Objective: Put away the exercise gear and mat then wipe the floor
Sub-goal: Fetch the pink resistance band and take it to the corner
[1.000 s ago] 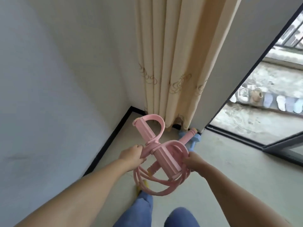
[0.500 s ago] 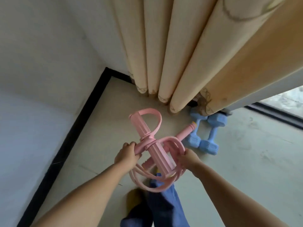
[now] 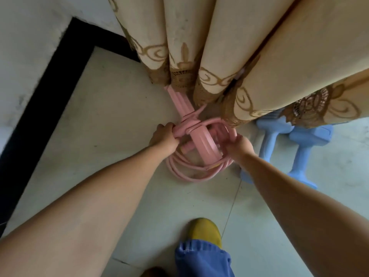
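Pink resistance band point(image 3: 201, 144) lower, curtain-hidden tip.

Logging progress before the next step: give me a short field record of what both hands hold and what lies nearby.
left hand: gripping the pink resistance band at its wrapped middle
right hand: holding the band's coiled tubes
band position: low by the floor, far end under the curtain hem
blue dumbbells: on the floor to the right, beside the curtain
foot: yellow slipper below
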{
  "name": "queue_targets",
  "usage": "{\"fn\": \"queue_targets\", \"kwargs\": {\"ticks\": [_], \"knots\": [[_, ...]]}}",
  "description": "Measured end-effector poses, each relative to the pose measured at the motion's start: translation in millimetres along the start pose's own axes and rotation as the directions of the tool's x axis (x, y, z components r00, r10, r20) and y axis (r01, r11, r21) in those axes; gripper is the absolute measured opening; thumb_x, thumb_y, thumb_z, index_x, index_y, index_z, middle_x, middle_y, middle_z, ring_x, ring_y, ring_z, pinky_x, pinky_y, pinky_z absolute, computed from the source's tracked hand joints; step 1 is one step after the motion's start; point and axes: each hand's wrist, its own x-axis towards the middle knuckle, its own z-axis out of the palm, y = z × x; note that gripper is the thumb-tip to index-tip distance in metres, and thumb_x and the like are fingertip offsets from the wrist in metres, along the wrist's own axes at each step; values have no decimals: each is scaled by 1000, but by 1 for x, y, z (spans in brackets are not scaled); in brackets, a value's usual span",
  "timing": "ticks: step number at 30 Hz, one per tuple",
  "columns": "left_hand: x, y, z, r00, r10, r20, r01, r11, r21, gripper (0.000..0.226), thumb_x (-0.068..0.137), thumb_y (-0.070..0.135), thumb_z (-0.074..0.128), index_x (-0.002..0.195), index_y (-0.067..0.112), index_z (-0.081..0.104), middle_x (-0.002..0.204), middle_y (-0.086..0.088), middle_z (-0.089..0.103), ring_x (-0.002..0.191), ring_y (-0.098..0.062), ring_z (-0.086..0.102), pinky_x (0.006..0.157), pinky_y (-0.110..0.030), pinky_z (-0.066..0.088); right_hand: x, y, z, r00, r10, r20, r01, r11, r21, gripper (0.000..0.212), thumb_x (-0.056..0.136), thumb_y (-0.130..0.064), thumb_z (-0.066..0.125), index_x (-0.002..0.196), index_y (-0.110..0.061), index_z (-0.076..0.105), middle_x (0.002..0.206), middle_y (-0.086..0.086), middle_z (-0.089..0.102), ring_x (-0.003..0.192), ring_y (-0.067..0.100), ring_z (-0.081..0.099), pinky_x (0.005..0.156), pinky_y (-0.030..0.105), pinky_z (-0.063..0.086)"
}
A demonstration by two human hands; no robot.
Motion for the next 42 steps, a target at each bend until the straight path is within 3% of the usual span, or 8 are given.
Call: {"fn": "queue_targets", "kwargs": {"ticks": [6,9,17,21,23,29,35,42], "knots": [[-32,-13,-12,988,-54,145,63,996,-63,58,89,29,59,141,19,35,133,-17,44,115,-35,51,82,-33,43,-29,-1,-13,999,29,17,-30,997,68,52,92,-36,53,137,-11,44,124,12,58,105,27,58,80,29,43],[-76,-8,-41,991,-66,119,62,997,37,57,94,35,52,143,16,30,138,-18,40,121,-37,47,89,-34,41,-69,-11,-39,1000,7,-22,-10,996,-94,58,96,-36,47,145,-9,33,145,16,40,129,31,44,99,33,38],[-230,39,-163,999,50,17,-53,981,189,45,98,36,40,139,18,36,135,-14,45,118,-34,49,91,-40,43,-235,-92,-102,967,-223,127,256,855,-450,48,98,-35,33,144,-21,32,144,17,38,127,36,42,102,46,39],[-308,54,-214,982,176,-70,-137,915,380,46,98,36,39,139,15,36,133,-16,46,120,-35,45,95,-43,37,-319,-142,-122,908,-415,58,382,763,-522,47,98,-39,33,142,-22,35,147,6,37,134,27,33,109,46,26],[-424,59,-295,961,230,-155,-150,901,408,51,97,37,39,143,15,31,135,-16,45,122,-35,42,99,-44,34,-441,-189,-166,834,-548,61,485,677,-553,49,98,-38,33,145,-24,29,150,4,31,139,25,24,114,48,16],[-525,59,-398,858,335,-390,-184,908,376,55,96,36,40,144,12,29,139,-13,43,126,-32,42,104,-50,31,-543,-255,-205,684,-729,1,582,545,-604,50,100,-38,31,147,-22,25,156,4,21,145,22,15,117,52,7],[-587,27,-430,820,214,-531,-61,955,290,55,99,38,34,148,17,20,146,-9,33,134,-27,31,112,-51,21,-605,-300,-215,513,-847,138,662,288,-693,51,101,-39,27,149,-23,21,156,3,20,145,23,15,116,53,7],[-637,-11,-414,773,-134,-620,147,989,-31,53,100,37,31,148,18,17,150,-9,27,138,-26,26,116,-47,18,-622,-348,-211,315,-817,483,647,-187,-739,51,101,-39,20,150,-24,13,156,4,15,145,22,12,116,53,6]]}}
